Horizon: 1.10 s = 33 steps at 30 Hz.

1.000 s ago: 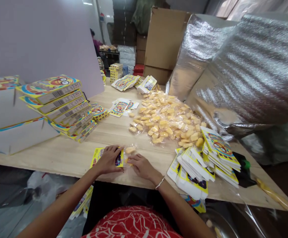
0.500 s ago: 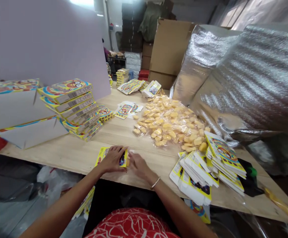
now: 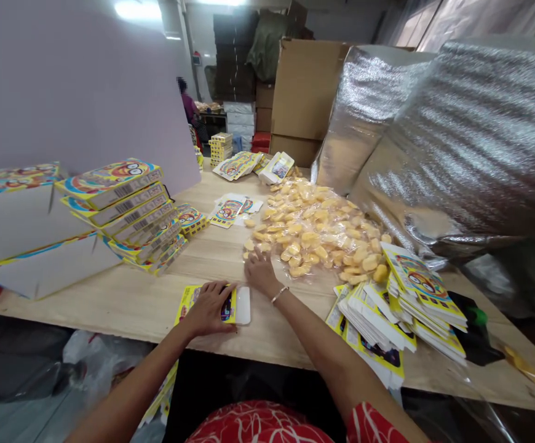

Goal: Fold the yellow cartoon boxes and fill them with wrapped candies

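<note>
My left hand (image 3: 211,307) lies over a small yellow printed cardboard box (image 3: 185,304) near the table's front edge, thumb along the near side and fingers across the top. The box's white end flap (image 3: 243,305) stands out toward the right. My right hand (image 3: 261,272), with a bracelet on the wrist, reaches forward with fingers stretched toward the left edge of a heap of yellow oval pieces in clear wrappers (image 3: 313,227). Its fingertips are beside the nearest pieces; whether they touch one is unclear.
Filled boxes (image 3: 133,191) are stacked at left beside a large white-sided carton (image 3: 13,227). Flat printed boxes (image 3: 378,326) pile up at right, near a black object with green (image 3: 475,326). Silver foil sheeting (image 3: 461,141) rises behind. A person (image 3: 188,104) is far back.
My right hand has left the box's open end and moved forward to the heap's edge. The white flap now shows. My left hand stays on the box.
</note>
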Motion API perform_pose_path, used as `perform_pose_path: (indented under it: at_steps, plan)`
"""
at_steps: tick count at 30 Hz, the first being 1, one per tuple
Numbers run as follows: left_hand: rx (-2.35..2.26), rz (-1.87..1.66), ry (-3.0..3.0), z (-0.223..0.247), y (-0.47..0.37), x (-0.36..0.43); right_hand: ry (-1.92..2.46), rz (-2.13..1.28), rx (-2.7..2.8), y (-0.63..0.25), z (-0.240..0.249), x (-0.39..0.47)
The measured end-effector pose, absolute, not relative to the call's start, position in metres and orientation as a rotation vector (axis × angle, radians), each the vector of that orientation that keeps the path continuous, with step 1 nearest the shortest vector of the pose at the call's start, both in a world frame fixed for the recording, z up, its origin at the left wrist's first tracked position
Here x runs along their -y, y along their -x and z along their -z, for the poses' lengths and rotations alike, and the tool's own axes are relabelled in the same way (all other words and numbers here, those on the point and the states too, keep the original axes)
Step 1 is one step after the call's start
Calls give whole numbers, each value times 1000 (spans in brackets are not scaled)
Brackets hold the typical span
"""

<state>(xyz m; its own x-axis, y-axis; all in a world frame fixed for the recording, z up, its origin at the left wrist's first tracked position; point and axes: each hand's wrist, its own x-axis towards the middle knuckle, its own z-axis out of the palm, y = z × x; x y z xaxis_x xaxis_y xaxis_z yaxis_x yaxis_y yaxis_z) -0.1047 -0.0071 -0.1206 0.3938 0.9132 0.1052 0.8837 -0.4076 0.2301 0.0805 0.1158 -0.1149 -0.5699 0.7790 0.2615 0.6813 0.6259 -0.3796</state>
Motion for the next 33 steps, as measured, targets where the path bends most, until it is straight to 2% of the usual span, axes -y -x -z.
perform_pose_path:
  at_steps: [6, 9, 12, 16, 23, 29, 33]
  plan:
    - [-1628, -350, -2474, 121, 104, 7, 1153, -387, 2411, -122, 137, -29]
    - [-1618, -350, -2471, 120, 104, 7, 999, -486, 2321, -130, 137, -14]
    - [-1614, -342, -2476, 119, 104, 8, 822, -454, 2405, -135, 134, -17]
    - [-1617, -342, -2479, 118, 103, 9, 1009, -256, 2316, -144, 128, -21]
    - [-1618, -349, -2473, 118, 102, 9, 919, -692, 2322, -100, 142, 4]
    - [-1624, -335, -2476, 116, 101, 9, 908, -950, 2004, -91, 144, -7]
    - [-1620, -325, -2476, 115, 101, 9, 1142, -695, 2001, -100, 136, -42]
